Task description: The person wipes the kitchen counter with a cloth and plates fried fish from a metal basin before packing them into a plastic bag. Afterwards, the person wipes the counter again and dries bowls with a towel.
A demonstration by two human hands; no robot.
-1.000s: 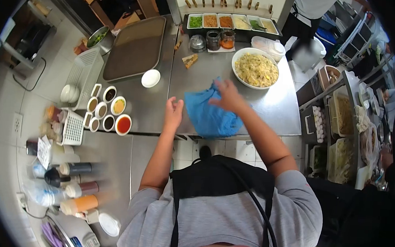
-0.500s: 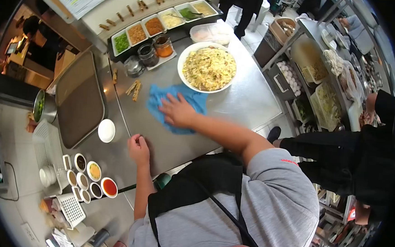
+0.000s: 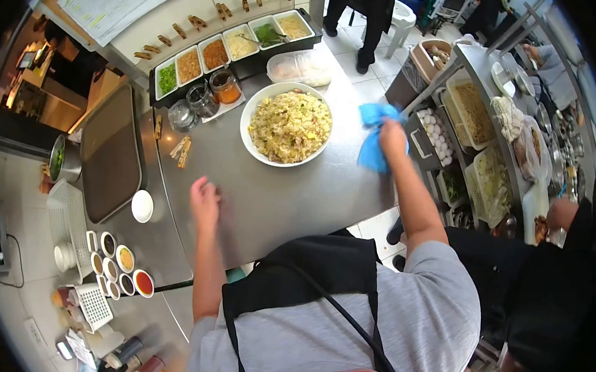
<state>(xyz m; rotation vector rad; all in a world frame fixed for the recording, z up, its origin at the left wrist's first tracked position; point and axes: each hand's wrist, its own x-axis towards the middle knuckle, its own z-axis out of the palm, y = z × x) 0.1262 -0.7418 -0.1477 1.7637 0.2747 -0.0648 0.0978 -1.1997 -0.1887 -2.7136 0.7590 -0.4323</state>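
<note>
My right hand (image 3: 392, 138) is closed on a blue cloth (image 3: 373, 156), which hangs bunched at the right edge of the steel table (image 3: 255, 211). Over the near part of the table is my left hand (image 3: 205, 202), its fingers loosely apart and nothing in them. Between and beyond my hands stands a big white bowl (image 3: 248, 136) heaped with fried rice (image 3: 289, 125). Wooden clothespins (image 3: 180, 153) lie left of the bowl. A small white bowl (image 3: 142, 206) sits farther left of my left hand.
Topping containers (image 3: 214, 55) line the table's back, with glass jars (image 3: 201, 99) and a plastic tub (image 3: 298, 68) in front. A brown tray (image 3: 112, 154) and several sauce cups (image 3: 124, 258) are on the left. At the right, a co-worker in black (image 3: 532, 268) stands near shelves (image 3: 483, 109).
My right hand has lifted the blue cloth from beside the rice bowl and carried it right, to the table's edge. My left hand has risen slightly and its fingers have loosened.
</note>
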